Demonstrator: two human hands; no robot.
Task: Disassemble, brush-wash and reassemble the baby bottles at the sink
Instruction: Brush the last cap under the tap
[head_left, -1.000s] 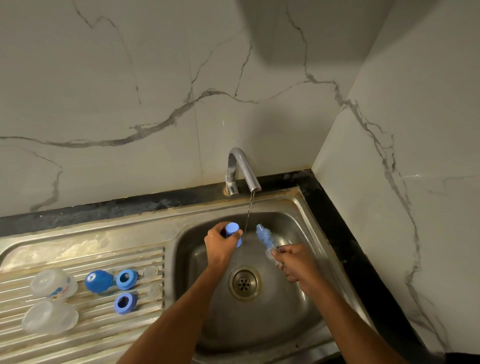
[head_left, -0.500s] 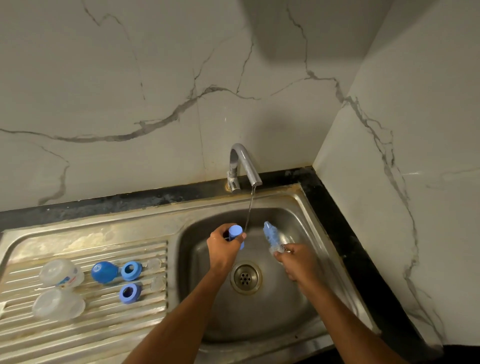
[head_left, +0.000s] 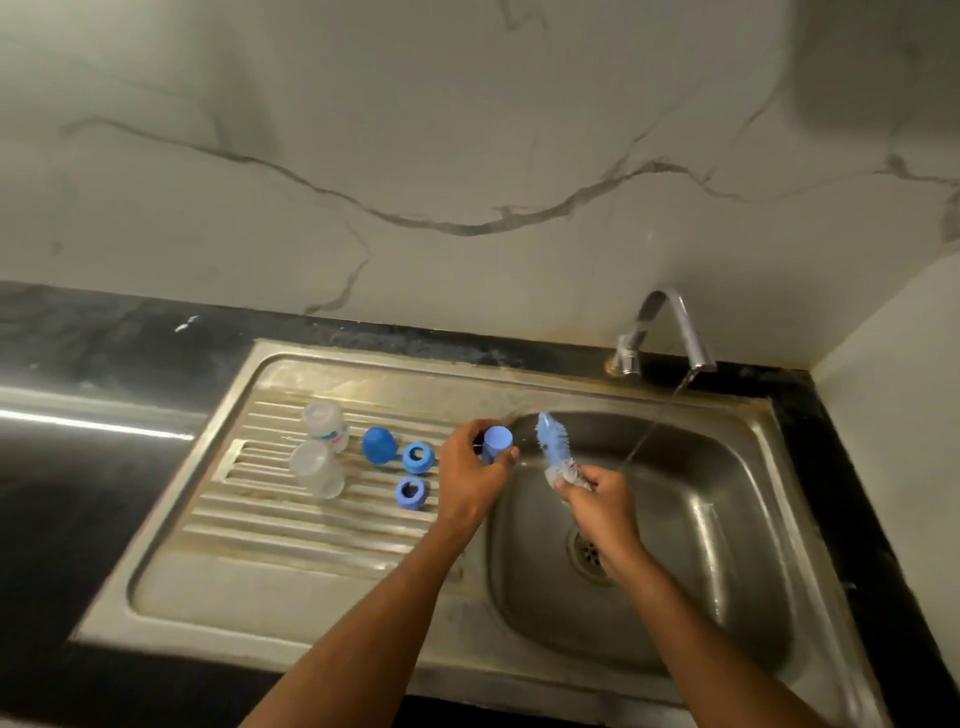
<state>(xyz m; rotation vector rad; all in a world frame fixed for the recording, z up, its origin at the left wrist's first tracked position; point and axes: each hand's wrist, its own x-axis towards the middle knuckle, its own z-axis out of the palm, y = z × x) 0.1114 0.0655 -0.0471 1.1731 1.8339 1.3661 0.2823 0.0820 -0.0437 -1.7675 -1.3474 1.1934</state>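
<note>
Cap: blue cap (head_left: 497, 441), held up at the left edge of the basin, flat end toward the camera.
Left hand: left hand (head_left: 470, 470), fingers and thumb curled round the cap, gripping it by the sides.
Brush: bottle brush (head_left: 554, 447), blue bristle head pointing up and tilted left, just beside the cap (touching or not, cannot tell).
Right hand: right hand (head_left: 602, 501), closed round the brush handle, white bristles showing at the top of the fist.
Water: thin stream (head_left: 655, 421) running from the tap (head_left: 667, 332) into the basin, passing right of the brush.
Sink: steel sink (head_left: 737, 519), drain partly hidden behind the right wrist.
Draining board: ribbed board (head_left: 291, 525) left of the basin.
Bottles: two clear bottles (head_left: 319, 452) lying close together on the ribs.
Blue parts: second blue cap (head_left: 379, 445) beside the bottles, then two blue rings (head_left: 417, 457) (one nearer the camera than the other), all near the left hand.
Surround: black counter (head_left: 104, 332), marble-look wall (head_left: 467, 156) behind.
</note>
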